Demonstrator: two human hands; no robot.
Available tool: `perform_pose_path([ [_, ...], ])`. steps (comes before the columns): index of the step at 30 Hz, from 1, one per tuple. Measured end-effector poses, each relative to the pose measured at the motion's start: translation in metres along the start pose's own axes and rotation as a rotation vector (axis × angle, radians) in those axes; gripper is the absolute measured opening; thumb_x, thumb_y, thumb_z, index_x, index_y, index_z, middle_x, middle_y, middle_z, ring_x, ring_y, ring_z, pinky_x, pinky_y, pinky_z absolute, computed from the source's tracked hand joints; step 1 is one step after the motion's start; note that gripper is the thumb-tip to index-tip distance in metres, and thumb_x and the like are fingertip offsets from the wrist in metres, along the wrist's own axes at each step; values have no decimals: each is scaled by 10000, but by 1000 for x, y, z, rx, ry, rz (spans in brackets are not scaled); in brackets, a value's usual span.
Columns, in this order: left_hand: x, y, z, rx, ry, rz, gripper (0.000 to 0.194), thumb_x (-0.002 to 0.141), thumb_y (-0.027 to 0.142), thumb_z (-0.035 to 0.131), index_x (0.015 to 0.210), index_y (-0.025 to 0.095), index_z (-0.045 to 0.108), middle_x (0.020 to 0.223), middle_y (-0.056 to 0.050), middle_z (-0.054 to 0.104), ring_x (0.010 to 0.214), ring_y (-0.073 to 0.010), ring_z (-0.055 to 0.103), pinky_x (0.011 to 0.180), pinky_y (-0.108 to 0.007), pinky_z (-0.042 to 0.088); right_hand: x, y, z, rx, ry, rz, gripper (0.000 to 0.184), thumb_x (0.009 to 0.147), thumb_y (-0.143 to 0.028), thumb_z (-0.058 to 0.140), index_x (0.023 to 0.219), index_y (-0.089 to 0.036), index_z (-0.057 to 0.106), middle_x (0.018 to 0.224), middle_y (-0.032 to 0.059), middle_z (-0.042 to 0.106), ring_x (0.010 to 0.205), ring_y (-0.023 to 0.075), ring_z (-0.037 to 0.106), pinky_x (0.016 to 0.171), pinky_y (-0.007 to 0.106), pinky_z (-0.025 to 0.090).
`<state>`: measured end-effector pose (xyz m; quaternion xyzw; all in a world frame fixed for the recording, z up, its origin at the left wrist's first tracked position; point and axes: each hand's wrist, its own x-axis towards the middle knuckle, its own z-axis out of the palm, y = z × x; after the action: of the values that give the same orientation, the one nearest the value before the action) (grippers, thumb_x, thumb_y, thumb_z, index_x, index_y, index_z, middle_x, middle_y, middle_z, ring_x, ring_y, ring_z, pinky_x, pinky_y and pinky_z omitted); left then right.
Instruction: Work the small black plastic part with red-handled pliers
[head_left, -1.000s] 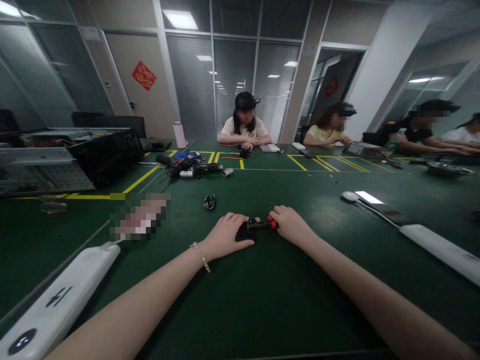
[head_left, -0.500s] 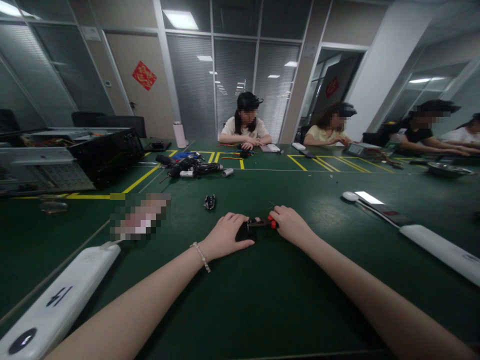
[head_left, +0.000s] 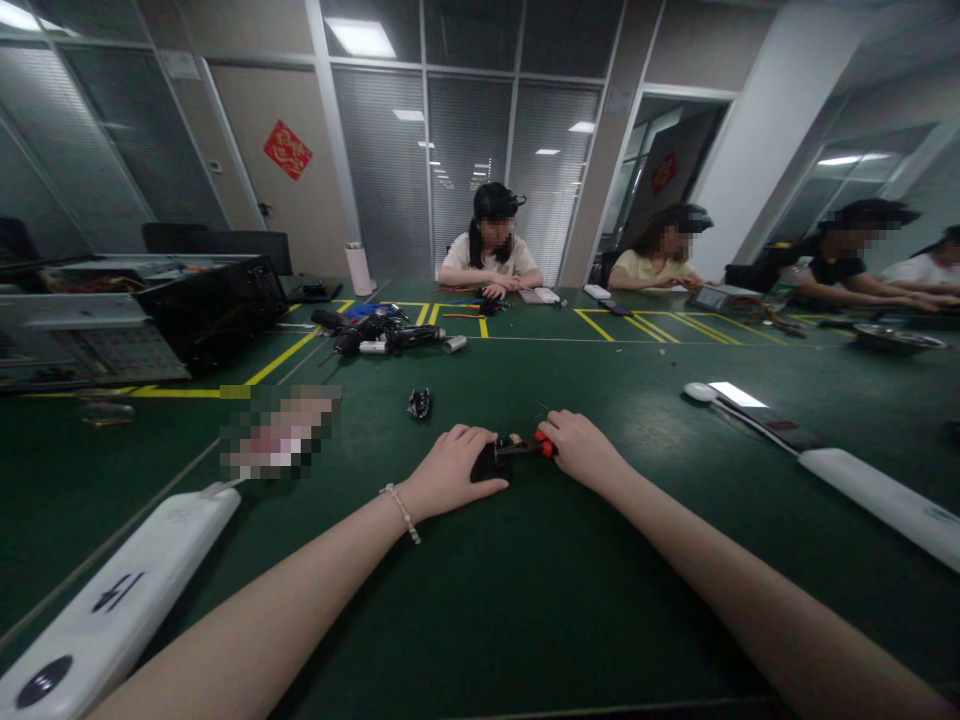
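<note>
My left hand (head_left: 455, 468) is closed around a small black part (head_left: 491, 464) on the green tabletop, its thumb along the near side. Pliers with red handles (head_left: 545, 446) are gripped in my right hand (head_left: 583, 449). Their dark jaws point left and reach the black part between my hands; whether they bite on it I cannot tell. A thin wire end sticks up beside my right fingers. Farther off, left of my hands, a small black-and-silver component (head_left: 419, 403) lies alone.
A pile of dark parts and cables (head_left: 382, 332) lies beyond my left hand. An opened computer case (head_left: 135, 315) stands at far left. White devices flank me, left (head_left: 120, 610) and right (head_left: 877, 500). Across the table sits a person (head_left: 491, 250); others sit farther right.
</note>
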<state>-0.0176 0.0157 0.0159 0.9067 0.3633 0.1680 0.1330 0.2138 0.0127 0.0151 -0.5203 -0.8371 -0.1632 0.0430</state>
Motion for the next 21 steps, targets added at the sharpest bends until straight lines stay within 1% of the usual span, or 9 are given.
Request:
perform_pose_path([
  [10,0,-1,1,-3,18,10,539,740,560,505,1153,221,434,1176,-50,482,1070,-250,414,878,-397,361,0,-1,-1,6,1,12,264,679,-53,482,916,-127,574,901,94,564,825,188,506,714,292,383],
  [15,0,1,-1,-10,7,-5,554,738,565,503,1166,223,426,1185,-51,478,1082,-253,407,881,-400,359,0,0,0,8,16,-6,252,679,-52,484,901,-131,575,899,88,563,812,182,509,706,287,387],
  [21,0,2,-3,-18,-24,-29,555,742,562,494,1174,221,424,1199,-59,468,1103,-259,400,881,-398,357,0,0,1,6,-4,5,269,679,-66,498,927,-136,575,919,93,568,844,189,513,719,296,392],
])
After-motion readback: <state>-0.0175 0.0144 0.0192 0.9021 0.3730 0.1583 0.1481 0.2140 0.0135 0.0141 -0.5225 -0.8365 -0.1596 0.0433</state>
